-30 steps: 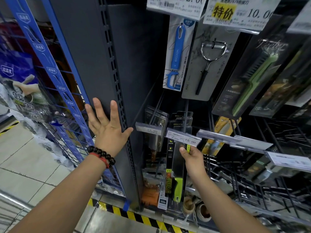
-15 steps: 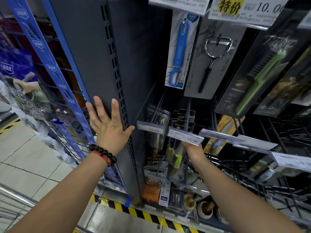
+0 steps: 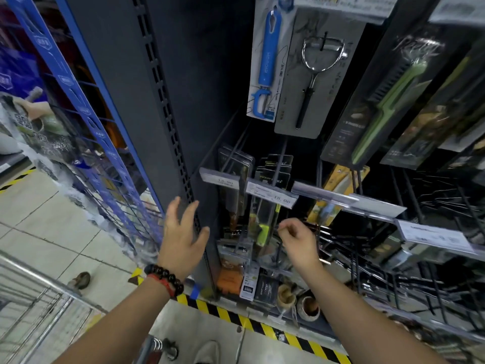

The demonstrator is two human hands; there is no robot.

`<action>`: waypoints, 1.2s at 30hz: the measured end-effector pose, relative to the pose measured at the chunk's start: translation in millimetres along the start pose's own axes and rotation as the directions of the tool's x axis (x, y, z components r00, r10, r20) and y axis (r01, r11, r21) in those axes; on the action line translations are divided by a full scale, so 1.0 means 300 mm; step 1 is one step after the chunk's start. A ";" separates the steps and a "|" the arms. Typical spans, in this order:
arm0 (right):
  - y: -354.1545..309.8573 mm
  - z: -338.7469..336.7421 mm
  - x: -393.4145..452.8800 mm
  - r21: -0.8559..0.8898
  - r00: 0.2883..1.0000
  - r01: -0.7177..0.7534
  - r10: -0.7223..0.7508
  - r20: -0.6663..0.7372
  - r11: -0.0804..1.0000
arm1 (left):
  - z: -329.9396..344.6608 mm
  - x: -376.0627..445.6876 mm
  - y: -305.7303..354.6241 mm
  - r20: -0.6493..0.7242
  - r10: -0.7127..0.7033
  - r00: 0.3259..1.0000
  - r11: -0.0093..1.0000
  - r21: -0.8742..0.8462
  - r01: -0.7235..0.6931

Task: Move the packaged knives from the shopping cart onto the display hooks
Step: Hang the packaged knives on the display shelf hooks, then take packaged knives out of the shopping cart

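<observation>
Down past my left elbow sits the wire shopping cart (image 3: 31, 308); what's left in it I can't see from here. My left hand (image 3: 183, 237) hangs with fingers spread and relaxed, holding nothing, right beside the dark shelf upright (image 3: 147, 127). Just to its right, between my two hands, the packaged knife with the green handle (image 3: 261, 232) hangs on the display hook (image 3: 275, 179), under the price tag (image 3: 271, 197). My right hand (image 3: 298, 239) hovers just beside that pack, fingers loosely curled, gripping nothing. I reckon this knife is hung and the hanging step is done. Next I need to turn left, reach down into the cart and pick up another pack.
</observation>
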State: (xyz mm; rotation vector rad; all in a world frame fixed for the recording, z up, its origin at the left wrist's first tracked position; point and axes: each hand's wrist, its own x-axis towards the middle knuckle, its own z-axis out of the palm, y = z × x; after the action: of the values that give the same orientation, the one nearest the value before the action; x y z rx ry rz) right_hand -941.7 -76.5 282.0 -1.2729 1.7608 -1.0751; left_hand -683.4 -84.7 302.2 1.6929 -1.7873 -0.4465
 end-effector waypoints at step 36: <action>-0.320 1.018 -1.277 0.040 0.828 0.218 -0.206 0.522 0.975 | -0.949 -1.172 -0.716 0.122 -0.451 0.884 0.890 0.133 0.435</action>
State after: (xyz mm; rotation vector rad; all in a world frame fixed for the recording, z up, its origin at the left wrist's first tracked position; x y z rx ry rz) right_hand -531.4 207.9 271.2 -1.6234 1.2371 -0.7231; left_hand -343.7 283.5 304.7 2.2033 -1.5314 -0.7046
